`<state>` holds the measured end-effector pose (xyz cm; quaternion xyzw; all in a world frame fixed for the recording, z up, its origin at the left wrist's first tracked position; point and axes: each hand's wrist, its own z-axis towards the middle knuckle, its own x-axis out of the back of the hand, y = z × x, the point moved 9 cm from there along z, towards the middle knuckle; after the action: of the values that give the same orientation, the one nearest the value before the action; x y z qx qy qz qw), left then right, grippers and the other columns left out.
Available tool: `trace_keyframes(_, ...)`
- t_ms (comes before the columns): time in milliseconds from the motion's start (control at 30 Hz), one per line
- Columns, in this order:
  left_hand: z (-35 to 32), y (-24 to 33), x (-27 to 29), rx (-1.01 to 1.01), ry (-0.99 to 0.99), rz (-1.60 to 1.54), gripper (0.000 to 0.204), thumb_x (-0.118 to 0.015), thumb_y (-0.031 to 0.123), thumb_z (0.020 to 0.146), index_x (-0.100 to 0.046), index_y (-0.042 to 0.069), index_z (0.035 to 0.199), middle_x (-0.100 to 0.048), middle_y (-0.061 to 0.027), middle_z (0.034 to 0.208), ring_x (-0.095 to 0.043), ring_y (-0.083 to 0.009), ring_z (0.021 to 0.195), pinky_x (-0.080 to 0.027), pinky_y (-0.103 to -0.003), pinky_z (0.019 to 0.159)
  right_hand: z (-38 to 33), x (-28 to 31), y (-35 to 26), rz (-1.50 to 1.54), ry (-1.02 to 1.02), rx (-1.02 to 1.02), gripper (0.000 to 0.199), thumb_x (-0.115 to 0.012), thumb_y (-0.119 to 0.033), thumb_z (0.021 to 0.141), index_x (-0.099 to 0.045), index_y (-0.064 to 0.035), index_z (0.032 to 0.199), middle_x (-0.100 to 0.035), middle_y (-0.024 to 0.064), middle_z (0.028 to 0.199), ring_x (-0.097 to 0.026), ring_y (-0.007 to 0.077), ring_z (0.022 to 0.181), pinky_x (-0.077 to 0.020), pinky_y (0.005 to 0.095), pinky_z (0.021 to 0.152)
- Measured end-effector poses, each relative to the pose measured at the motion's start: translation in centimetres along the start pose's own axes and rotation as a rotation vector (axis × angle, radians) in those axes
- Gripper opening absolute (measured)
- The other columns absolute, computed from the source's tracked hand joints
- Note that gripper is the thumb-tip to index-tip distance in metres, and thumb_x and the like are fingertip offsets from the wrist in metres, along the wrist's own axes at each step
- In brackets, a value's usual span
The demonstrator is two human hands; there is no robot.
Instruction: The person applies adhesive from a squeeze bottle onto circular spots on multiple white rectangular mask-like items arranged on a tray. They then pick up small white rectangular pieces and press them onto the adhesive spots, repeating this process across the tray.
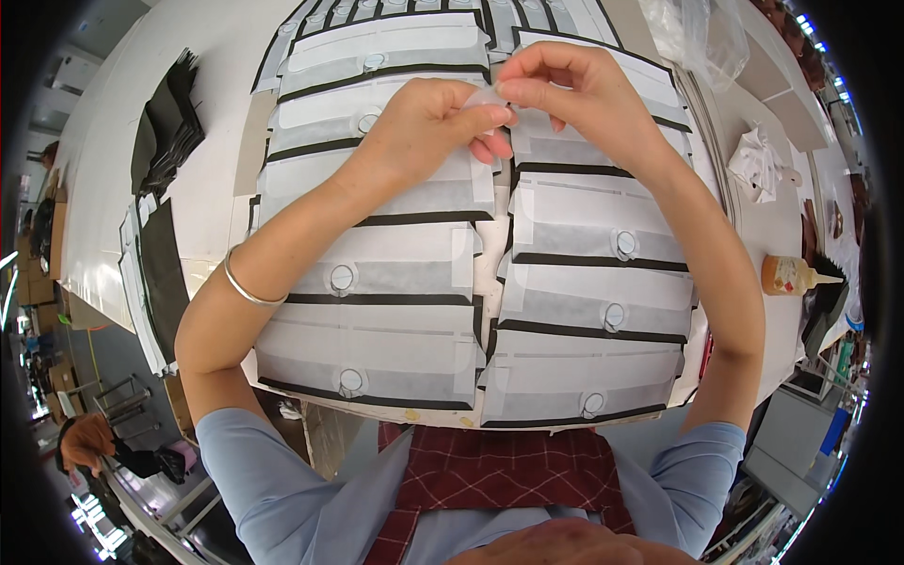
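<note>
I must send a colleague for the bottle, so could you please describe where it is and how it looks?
Find the white table, then its right side, beyond the right forearm. There, below the crumpled white scrap in the picture, is the bottle. Its amber body and pale, pointed nozzle set it apart from its white and dark neighbours.

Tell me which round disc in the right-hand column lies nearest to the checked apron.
The disc on the bottom panel, close to the table's front edge; the other discs visible in that column lie farther from the apron.
</note>
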<state>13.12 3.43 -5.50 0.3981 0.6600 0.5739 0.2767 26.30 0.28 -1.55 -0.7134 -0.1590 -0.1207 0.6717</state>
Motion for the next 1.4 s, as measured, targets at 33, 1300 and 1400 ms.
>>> trace_keyframes(33,0.0,0.2,0.0,-0.01,0.001,0.005,0.035,-0.06,0.029,0.103,-0.072,-0.003,0.11,-0.074,-0.0083,0.087,-0.065,-0.013,0.077,-0.052,-0.027,0.082,0.2,0.2,0.1,0.005,0.005,-0.009,0.023,-0.072,-0.027,0.091,-0.074,-0.0073,0.104,-0.069,-0.0022,0.087,-0.061,0.0069,0.081,-0.0469,0.0235,0.06)
trace_keyframes(1300,2.6,3.1,-3.3,-0.636,-0.001,1.074,0.022,-0.056,-0.01,0.082,-0.065,-0.001,0.099,-0.069,-0.0126,0.127,-0.046,-0.0298,0.142,-0.041,-0.041,0.1,5.0,5.6,4.8,-0.511,0.202,0.105,0.012,-0.073,-0.016,0.087,-0.073,-0.0077,0.096,-0.067,0.004,0.085,-0.062,0.0177,0.072,-0.0513,0.0308,0.066)
trace_keyframes(1400,2.6,3.0,-3.1,-0.611,-0.005,1.046,0.019,-0.054,-0.009,0.085,-0.064,0.0,0.098,-0.07,-0.0129,0.126,-0.046,-0.0309,0.143,-0.04,-0.041,0.103,3.5,4.3,3.5,-0.733,0.172,0.313,0.015,-0.068,-0.009,0.089,-0.073,-0.0084,0.103,-0.067,0.0044,0.093,-0.066,0.0232,0.083,-0.0533,0.0349,0.073)
